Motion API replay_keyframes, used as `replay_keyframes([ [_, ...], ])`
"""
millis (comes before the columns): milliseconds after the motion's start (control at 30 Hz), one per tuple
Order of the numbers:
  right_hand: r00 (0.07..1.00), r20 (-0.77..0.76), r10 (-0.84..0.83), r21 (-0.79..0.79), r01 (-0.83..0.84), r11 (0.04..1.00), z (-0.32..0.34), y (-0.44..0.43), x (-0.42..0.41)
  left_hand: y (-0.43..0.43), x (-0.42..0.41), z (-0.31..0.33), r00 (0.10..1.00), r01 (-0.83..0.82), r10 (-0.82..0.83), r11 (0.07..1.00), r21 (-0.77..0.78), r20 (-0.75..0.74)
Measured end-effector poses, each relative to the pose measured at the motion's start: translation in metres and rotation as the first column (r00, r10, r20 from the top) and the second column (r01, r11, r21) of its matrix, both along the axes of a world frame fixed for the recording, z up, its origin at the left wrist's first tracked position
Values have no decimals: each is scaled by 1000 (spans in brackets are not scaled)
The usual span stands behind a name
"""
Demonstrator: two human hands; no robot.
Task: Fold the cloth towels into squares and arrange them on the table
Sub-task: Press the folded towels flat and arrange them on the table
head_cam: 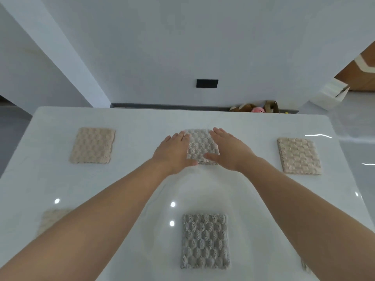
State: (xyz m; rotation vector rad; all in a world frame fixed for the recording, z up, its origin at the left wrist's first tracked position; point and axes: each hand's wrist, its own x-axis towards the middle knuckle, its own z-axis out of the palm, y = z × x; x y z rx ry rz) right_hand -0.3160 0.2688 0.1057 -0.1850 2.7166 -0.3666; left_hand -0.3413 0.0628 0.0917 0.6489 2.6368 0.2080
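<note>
A folded grey towel [199, 144] lies at the far middle of the white table [243, 122]. My left hand [174, 151] lies flat on its left edge, my right hand [229, 149] flat on its right edge, fingers straight. Another folded grey towel [205, 241] sits near me at the centre. Folded beige towels lie at the far left [92, 146] and far right [299, 156]. A further beige towel [51, 219] shows at the near left, partly hidden by my left forearm.
A scrap of grey cloth [305, 267] peeks out beside my right forearm at the table's near right edge. Beyond the table stand a white wall with a black plate [207, 83], toys on the floor [257, 109] and a white box [330, 95].
</note>
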Motion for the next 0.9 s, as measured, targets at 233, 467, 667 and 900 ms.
replay_keyframes([
  [233,926,-147,-348,-249,305,919,42,-5,38,10,46,36,992,-122,117,970,211,37],
  [467,894,-132,-428,-308,374,875,63,-11,61,24,76,64,981,-192,193,934,301,28],
  [667,898,-112,-425,-390,354,850,50,-20,70,20,93,58,972,-232,229,935,268,45],
  [900,921,-3,-390,-424,352,834,29,-51,80,-10,117,50,957,-291,284,936,199,61],
])
